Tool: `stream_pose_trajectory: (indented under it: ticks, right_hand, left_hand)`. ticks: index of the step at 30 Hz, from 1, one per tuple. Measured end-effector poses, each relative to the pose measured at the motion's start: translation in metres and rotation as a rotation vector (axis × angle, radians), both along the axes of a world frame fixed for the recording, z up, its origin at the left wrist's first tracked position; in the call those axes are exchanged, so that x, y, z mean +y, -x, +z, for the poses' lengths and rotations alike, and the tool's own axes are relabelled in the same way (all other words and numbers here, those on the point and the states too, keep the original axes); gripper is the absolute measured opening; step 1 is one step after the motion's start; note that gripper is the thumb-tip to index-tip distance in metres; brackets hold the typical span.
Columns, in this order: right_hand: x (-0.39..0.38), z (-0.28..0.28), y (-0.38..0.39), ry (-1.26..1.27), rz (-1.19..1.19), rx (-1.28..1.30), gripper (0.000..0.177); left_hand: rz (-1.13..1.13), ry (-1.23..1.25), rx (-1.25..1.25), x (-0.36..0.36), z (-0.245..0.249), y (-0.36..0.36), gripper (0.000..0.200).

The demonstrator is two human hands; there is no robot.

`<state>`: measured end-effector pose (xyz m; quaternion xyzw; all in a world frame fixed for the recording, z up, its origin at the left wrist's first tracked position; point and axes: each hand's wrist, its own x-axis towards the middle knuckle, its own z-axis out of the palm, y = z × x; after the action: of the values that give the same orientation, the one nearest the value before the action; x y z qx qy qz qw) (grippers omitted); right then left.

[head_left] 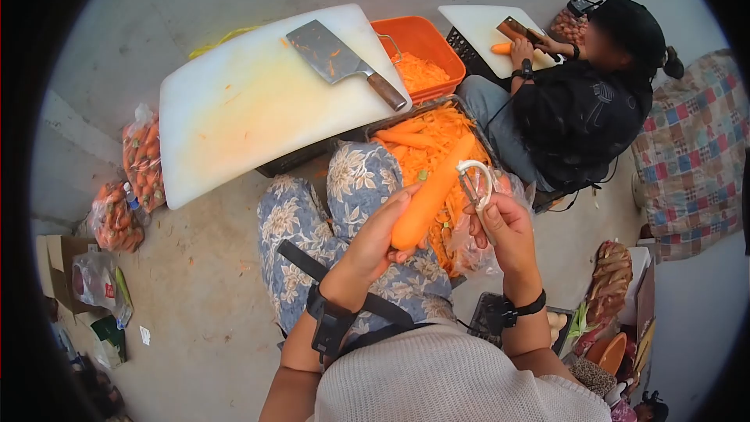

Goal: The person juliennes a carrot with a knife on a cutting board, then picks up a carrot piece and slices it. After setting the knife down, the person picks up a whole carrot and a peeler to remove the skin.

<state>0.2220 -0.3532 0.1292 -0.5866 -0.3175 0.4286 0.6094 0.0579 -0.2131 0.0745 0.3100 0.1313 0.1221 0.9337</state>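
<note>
My left hand [376, 236] is wrapped round the thick lower end of a large, smooth orange carrot [431, 199], which points up and to the right. In my right hand [504, 233] is a white-framed peeler [486, 195], its head close to the carrot's right side. Below both hands lies a crate heaped with orange peelings [426, 158], with a few whole carrots [410, 139] on top. A clear plastic bag hangs at the crate's right side, partly behind my right hand.
A white cutting board [234, 121] bears a cleaver [332, 51]. Beyond it stands an orange basket [449, 55] of shredded carrot. At the right a person in black [586, 109] cuts a carrot on another board [476, 23]. Bagged carrots [117, 219] sit at the left.
</note>
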Motion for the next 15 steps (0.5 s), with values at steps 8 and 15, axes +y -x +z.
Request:
stream_pose_trajectory:
  ticks: [8,15]
  right_hand:
    - [0.011,-0.001,0.027,0.1,0.158,-0.156,0.019]
    - [0.013,-0.015,0.025,0.032,0.071,-0.564,0.017]
  left_hand:
    - [0.102,0.05,0.089,-0.005,0.012,-0.001,0.049]
    - [0.097,-0.014,0.108,-0.004,0.011,-0.002,0.049]
